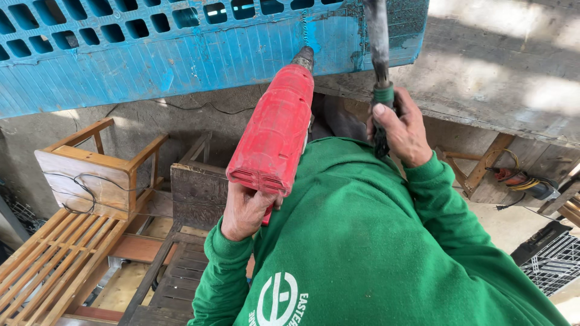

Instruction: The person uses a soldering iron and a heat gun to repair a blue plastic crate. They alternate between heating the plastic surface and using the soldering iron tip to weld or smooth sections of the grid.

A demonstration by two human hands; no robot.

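Note:
My left hand [244, 211] grips the handle of a red power drill [275, 130]. The drill points up and away, and its dark nose [304, 58] touches the lower edge of a blue slotted plastic panel [151, 54]. My right hand [403, 130] is closed around a dark, worn rod with a green-wrapped band [382, 93]; the rod runs up past the panel's right end. Both arms are in green sleeves, and my green sweatshirt [374, 253] fills the lower middle of the view.
Below, at the left, stand a slatted wooden bench [54, 259] and a wooden frame [99, 169] with a wire across it. Dark wooden slats [175, 284] lie underneath. A grey concrete ledge [495, 78] runs at right, with a cabled tool [519, 179] and a black grid crate [553, 259].

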